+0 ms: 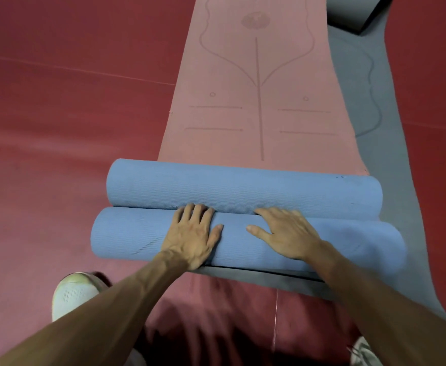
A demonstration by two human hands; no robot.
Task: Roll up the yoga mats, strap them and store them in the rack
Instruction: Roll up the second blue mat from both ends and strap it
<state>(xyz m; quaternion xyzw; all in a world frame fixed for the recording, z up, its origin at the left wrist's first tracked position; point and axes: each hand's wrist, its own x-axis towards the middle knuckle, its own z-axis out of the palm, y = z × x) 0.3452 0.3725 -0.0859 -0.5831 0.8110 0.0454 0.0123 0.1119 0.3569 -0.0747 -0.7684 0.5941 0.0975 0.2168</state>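
Red floor [58,128]: carries everything. No rack or strap is in view.
Pink flat yoga mat with printed alignment lines [256,114]: lies unrolled lengthwise, running away from you to the top edge of the view.
Grey flat yoga mat [362,114]: lies beneath the pink mat. It shows along the pink mat's right edge and under the near roll.
Far blue ribbed foam roll [243,186]: lies crosswise on the near end of the pink mat. It appears to be that mat's rolled portion, blue side out.
Near blue ribbed foam roll [126,239]: lies parallel to the far roll and touching it, at the near end of the grey mat. Which mat it belongs to cannot be told.
Left hand [193,236]: rests palm down on the near roll, left of centre. The fingers are extended into the crease between the rolls and grasp nothing.
Right hand [288,236]: rests palm down on the near roll, right of centre, with the thumb spread. The fingertips are hidden in the crease, and no grasp is visible.
White shoe [71,294]: stands on the floor beside the near roll's left end.
Risk, loosening: neither roll is strapped. If you lift your palms, the near roll is likely to spring open.
Risk, telescoping: uneven pressure between your hands would skew the roll and push one end out.
Risk, snagging: rolling forward into the far roll may jam the two rolls together or drag the grey mat.
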